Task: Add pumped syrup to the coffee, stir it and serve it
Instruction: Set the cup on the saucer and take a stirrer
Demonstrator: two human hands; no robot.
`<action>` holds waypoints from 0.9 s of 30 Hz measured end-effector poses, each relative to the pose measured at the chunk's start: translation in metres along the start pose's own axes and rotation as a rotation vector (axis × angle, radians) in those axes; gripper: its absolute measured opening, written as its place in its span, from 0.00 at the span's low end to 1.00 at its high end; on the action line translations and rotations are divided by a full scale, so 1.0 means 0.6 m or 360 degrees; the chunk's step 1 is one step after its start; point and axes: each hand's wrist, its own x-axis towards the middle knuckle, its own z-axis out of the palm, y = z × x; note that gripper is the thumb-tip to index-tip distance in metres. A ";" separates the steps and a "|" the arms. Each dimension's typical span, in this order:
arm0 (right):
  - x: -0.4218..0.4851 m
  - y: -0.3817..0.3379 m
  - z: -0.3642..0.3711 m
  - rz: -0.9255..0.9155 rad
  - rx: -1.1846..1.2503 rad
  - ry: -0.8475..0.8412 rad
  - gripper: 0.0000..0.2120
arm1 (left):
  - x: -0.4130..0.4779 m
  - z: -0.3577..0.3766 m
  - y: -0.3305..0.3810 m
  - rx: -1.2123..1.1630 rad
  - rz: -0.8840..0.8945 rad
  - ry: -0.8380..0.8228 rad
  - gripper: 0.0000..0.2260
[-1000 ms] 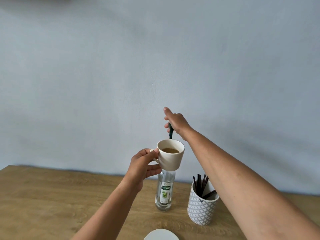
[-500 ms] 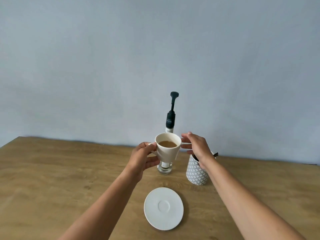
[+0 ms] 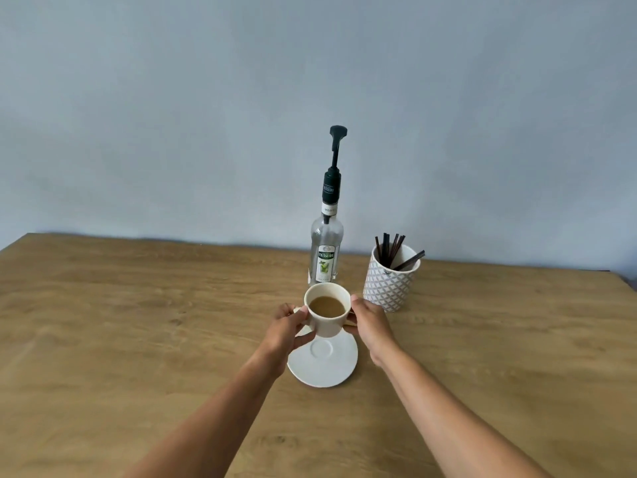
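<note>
A white coffee cup [image 3: 327,326] holding light brown coffee hangs just above the far edge of a white saucer [image 3: 324,362]. My left hand [image 3: 286,334] grips its handle side, and my right hand [image 3: 370,326] holds its right wall. Behind the cup stands a clear glass syrup bottle [image 3: 325,257] with a tall dark pump, its plunger up. To the right, a white patterned holder [image 3: 389,282] carries several dark stir sticks [image 3: 393,251].
Everything rests on a wooden table [image 3: 138,322] that ends at a pale blue-grey wall. The table's back right corner shows at the far right edge of the view.
My right hand let go of the pump and came down to the cup. Both hands lowered the cup from beside the pump spout to just over the saucer.
</note>
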 end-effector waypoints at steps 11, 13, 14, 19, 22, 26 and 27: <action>-0.022 0.066 -0.002 0.0117 -0.0026 -0.0030 0.12 | -0.013 -0.030 -0.068 0.0205 -0.0003 -0.0029 0.03; -0.024 0.075 -0.003 0.0107 -0.0052 -0.0037 0.13 | -0.015 -0.031 -0.072 0.0228 0.0006 -0.0019 0.02; -0.024 0.079 -0.004 0.0096 -0.0057 -0.0045 0.14 | -0.015 -0.032 -0.073 0.0233 0.0009 -0.0014 0.02; -0.026 0.086 -0.005 0.0058 -0.0043 -0.0073 0.15 | -0.019 -0.039 -0.078 0.0332 0.0052 -0.0042 0.04; -0.025 0.092 -0.005 0.0050 -0.0026 -0.0080 0.16 | -0.017 -0.044 -0.080 0.0419 0.0083 -0.0056 0.05; -0.023 0.100 -0.007 0.0043 -0.0027 -0.0100 0.15 | -0.015 -0.049 -0.080 0.0523 0.0107 -0.0027 0.05; -0.022 0.101 -0.008 0.0047 -0.0027 -0.0105 0.15 | -0.014 -0.050 -0.080 0.0549 0.0109 -0.0014 0.06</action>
